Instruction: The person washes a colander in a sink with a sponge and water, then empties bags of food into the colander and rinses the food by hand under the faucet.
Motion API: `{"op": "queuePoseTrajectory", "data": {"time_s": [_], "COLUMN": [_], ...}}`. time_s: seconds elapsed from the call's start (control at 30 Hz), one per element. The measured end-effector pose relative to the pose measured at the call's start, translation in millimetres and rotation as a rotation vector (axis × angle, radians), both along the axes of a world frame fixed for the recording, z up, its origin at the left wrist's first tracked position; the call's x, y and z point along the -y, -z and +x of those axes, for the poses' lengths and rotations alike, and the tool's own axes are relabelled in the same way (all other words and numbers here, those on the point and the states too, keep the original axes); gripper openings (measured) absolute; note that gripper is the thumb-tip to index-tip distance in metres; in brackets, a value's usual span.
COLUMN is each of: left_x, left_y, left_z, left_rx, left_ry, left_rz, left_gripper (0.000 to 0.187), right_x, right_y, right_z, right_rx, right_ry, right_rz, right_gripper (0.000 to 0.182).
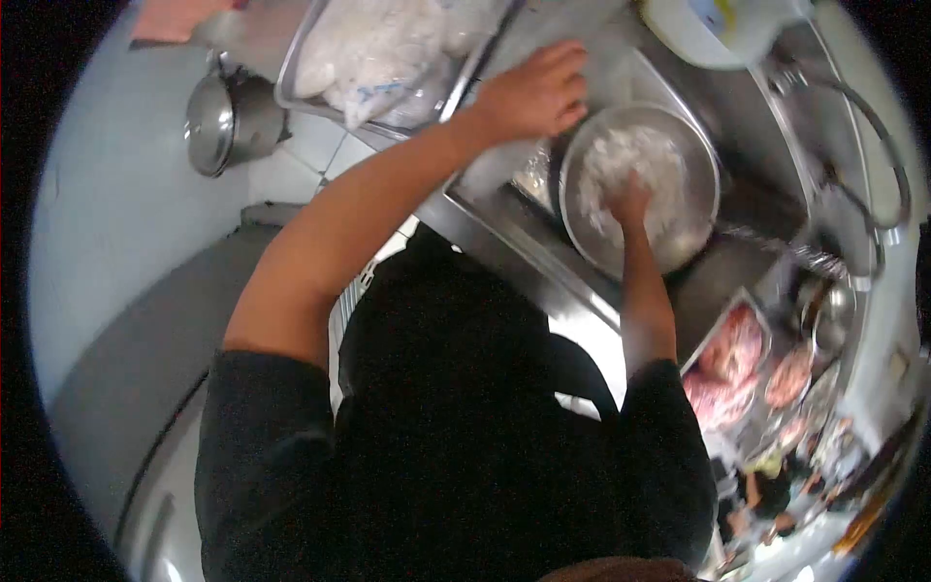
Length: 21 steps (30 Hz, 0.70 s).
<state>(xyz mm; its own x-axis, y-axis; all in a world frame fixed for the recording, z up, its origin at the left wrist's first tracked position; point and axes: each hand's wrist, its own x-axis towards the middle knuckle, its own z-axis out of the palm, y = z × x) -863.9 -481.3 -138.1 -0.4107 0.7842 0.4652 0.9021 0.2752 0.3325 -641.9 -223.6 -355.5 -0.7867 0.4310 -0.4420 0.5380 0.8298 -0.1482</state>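
A round metal bowl (711,184) stands in the steel sink, with pale, wet pieces (621,150) inside it. My right hand (631,199) is down among these pieces, its fingers hidden and blurred, so their hold cannot be made out. Just outside the bowl's upper left rim is my left hand (543,92), raised, with its fingers curled together; whatever they may hold is hidden. Below that hand, a clear plastic bag (533,175) lies beside the bowl.
At the upper left, a metal tray (287,73) holds white plastic bags (383,58). A lidded pot (208,126) hangs by the wall. A white basin (737,44) and a hose (887,145) are upper right. Trayed meat (729,354) is at right, with people (771,490) beyond.
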Motion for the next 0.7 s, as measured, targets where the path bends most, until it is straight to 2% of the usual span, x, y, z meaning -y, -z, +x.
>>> {"op": "queuePoseTrajectory", "data": {"time_s": [0.03, 0.1, 0.17, 0.27, 0.37, 0.43, 0.5, 0.57, 0.67, 0.7], "left_x": [1, 2, 3, -2, -4, -4, -3, -2, -1, 0], "left_y": [-4, -16, -14, -15, -9, -12, -16, -19, -18, -17], "left_z": [-2, 1, 2, 0, -3, -1, 1, 0, 0, -2], "left_rx": [0.004, 0.015, 0.008, -0.027, -0.031, -0.034, -0.033, -0.034, -0.022, -0.008], "left_ry": [-0.004, 0.007, -0.013, -0.017, 0.001, -0.016, -0.053, -0.043, -0.042, -0.034], "left_rz": [0.005, -0.01, -0.015, 0.006, 0.002, 0.024, 0.01, 0.003, 0.019, 0.011], "left_gripper": [0.029, 0.027, 0.027, 0.024, 0.023, 0.024, 0.022, 0.022, 0.021, 0.022], "right_x": [4, -1, 17, 20, -36, -35, -40, -62, -76, -72], "right_y": [7, 29, -26, -73, 10, -13, -6, 56, 72, 62], "right_z": [-2, 3, -18, -31, -3, -5, 9, 45, 70, 68], "right_rx": [0.021, 0.051, 0.076, -0.044, -0.411, -0.299, -0.279, -0.372, -0.436, -0.354], "right_ry": [-0.055, -0.016, 0.176, 0.304, 0.19, 0.489, 0.71, 0.869, 0.988, 0.942], "right_rz": [0.153, 0.304, 0.061, -0.128, -0.436, -0.845, -1.104, -1.211, -1.442, -1.224], "right_gripper": [0.112, 0.108, 0.099, 0.086, 0.068, 0.055, 0.044, 0.033, 0.024, 0.026]}}
